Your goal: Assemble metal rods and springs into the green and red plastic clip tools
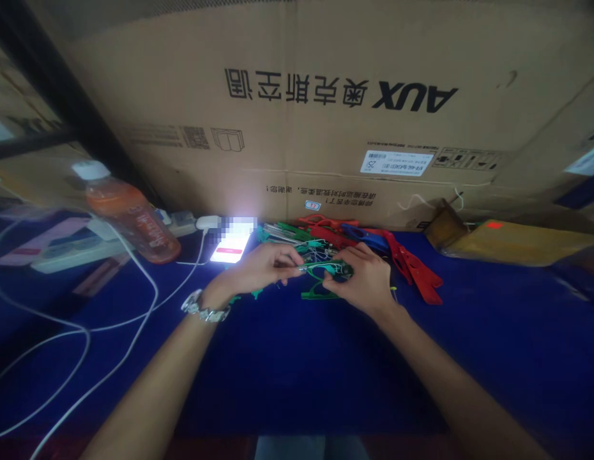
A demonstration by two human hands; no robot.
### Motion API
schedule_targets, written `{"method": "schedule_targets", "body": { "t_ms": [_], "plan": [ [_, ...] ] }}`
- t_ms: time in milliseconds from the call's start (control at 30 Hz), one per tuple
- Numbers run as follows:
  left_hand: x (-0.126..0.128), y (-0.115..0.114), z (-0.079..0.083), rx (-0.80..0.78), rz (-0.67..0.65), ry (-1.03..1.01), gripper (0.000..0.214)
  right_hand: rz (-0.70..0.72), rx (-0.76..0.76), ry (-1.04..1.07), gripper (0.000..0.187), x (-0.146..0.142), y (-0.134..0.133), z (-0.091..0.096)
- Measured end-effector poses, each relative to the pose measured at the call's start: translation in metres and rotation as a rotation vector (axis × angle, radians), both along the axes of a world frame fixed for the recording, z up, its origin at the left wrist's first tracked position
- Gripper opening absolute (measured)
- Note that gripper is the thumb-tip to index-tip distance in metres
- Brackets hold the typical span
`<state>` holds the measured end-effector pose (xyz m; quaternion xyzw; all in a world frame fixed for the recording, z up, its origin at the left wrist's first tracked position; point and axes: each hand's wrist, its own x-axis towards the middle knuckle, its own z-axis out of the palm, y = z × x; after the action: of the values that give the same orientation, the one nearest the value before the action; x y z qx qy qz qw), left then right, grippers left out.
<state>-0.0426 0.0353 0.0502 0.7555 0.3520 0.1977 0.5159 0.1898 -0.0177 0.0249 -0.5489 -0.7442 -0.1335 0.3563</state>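
Note:
My left hand (266,265) pinches the left end of a slim green plastic piece (319,262) between thumb and fingers. Its other end is gripped by my right hand (366,278), with the thumb below and the fingers curled over. Thin white strands run by the piece, close to both hands. Just under it, a green looped frame (319,294) shows near my right thumb; whether the two are joined cannot be told. Behind the hands lies a pile of red plastic pieces (424,278), with blue, green and silvery parts among them. Small green bits lie beside my left wrist.
A lit phone (230,243) and white charger cable (151,281) lie left of the hands. An orange drink bottle (134,220) leans by a power strip (67,252). A large cardboard box (297,140) walls the back; a yellow packet (502,243) lies right on the blue tabletop (297,377).

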Motion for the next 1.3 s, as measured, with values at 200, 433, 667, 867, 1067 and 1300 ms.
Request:
{"method": "schedule_targets", "body": {
  "t_ms": [200, 433, 667, 867, 1067, 1300],
  "plan": [
    [0.0029, 0.0002, -0.0019, 0.007, 0.040, 0.019, 0.033, -0.025, 0.009, -0.009, 0.013, -0.0025, -0.0007, -0.0003],
    [-0.0002, 0.0025, -0.0028, 0.036, -0.012, 0.027, 0.029, -0.038, -0.017, 0.002, 0.014, -0.0030, -0.0010, -0.0012],
    [-0.0038, 0.0040, -0.0032, -0.052, -0.024, 0.023, 0.030, -0.037, -0.064, 0.027, 0.013, -0.0035, -0.0020, -0.0019],
    [0.0031, -0.0003, -0.0010, -0.063, 0.019, 0.021, 0.025, -0.031, -0.098, 0.048, 0.012, -0.0021, -0.0004, -0.0021],
    [0.0017, 0.0011, -0.0024, -0.048, 0.012, 0.028, 0.028, -0.026, -0.072, 0.056, 0.013, -0.0027, 0.0003, -0.0016],
    [0.0023, 0.0000, -0.0011, 0.065, 0.049, 0.042, 0.025, -0.056, -0.122, 0.096, 0.014, -0.0028, 0.0007, -0.0005]
  ]
}}
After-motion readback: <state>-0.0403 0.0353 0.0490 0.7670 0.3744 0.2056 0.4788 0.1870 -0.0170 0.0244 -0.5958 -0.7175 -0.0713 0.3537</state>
